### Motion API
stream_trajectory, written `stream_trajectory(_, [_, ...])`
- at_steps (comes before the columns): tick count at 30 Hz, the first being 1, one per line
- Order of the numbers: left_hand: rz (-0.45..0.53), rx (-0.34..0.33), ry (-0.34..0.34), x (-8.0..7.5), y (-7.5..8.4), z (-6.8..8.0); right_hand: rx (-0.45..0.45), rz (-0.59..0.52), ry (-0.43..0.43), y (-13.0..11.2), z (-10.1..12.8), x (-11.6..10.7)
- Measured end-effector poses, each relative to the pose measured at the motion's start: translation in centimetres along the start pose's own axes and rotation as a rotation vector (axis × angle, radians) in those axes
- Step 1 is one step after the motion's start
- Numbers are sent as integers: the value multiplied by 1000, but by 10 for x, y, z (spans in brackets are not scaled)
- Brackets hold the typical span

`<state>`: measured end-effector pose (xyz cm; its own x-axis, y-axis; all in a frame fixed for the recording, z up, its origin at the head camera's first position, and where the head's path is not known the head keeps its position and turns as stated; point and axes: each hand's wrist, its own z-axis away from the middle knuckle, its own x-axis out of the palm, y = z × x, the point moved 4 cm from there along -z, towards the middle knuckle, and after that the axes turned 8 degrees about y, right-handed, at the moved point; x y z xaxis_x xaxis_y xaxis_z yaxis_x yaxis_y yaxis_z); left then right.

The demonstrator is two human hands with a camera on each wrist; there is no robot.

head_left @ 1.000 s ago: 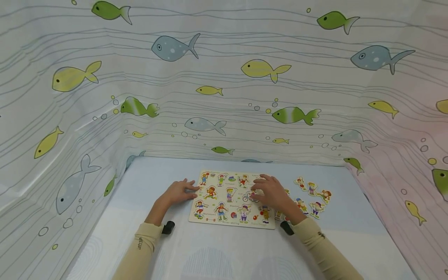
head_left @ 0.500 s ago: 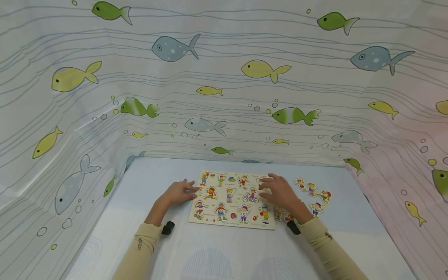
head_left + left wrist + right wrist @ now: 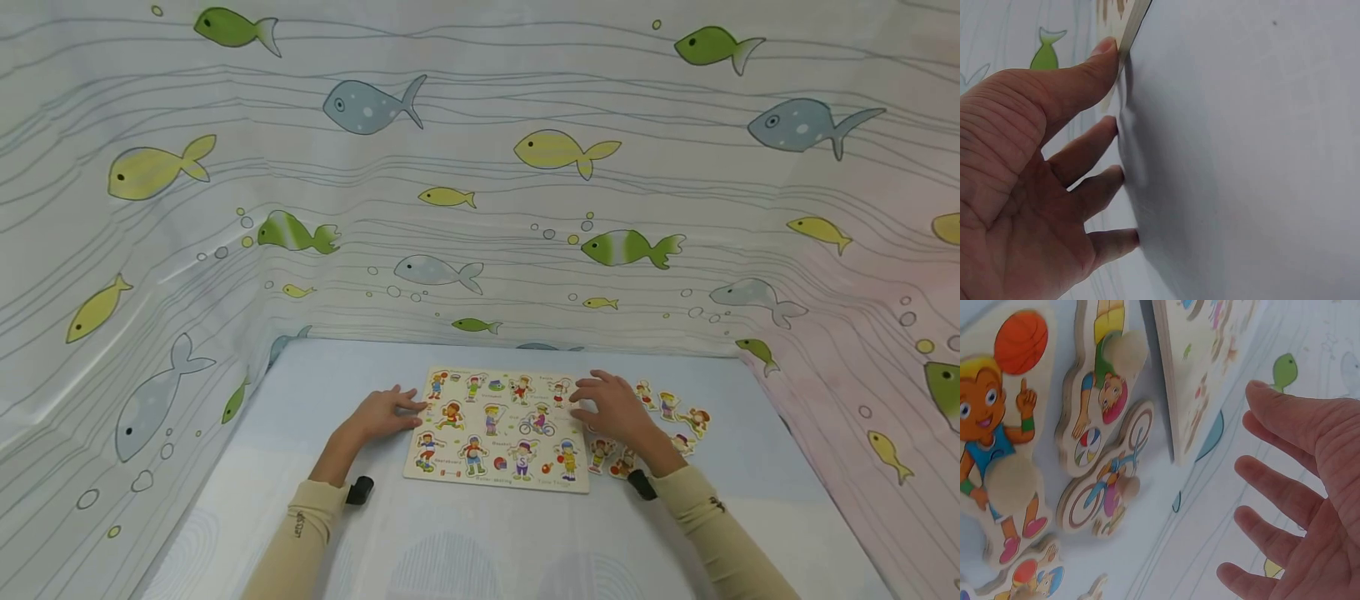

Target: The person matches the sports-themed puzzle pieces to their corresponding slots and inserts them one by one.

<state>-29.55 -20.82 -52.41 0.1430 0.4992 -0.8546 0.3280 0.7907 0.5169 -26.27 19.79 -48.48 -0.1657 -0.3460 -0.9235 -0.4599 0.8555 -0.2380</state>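
On my feed, the puzzle board (image 3: pixel 472 417) is lying flat on the worktop (image 3: pixel 465 517), showing rows of sports figures. I'm seeing the left hand (image 3: pixel 381 413) resting at its left edge, fingers loose and spread, thumb touching the rim. The right hand (image 3: pixel 618 410) is hovering by the opposite edge, fingers apart, gripping nothing. Loose pieces (image 3: pixel 667 405) are lying to the board's right, including a basketball player (image 3: pixel 988 450) and a cyclist (image 3: pixel 1110 482), wooden knobs sticking up.
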Motion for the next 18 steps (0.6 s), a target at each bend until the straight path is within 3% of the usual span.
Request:
stream_trajectory(9, [2,-13,5,2,-1,0,70,-9,-26,11,3,-2])
stream_trajectory(18, [1,-2,9,0,1,0,77,0,-3,26,7,-4])
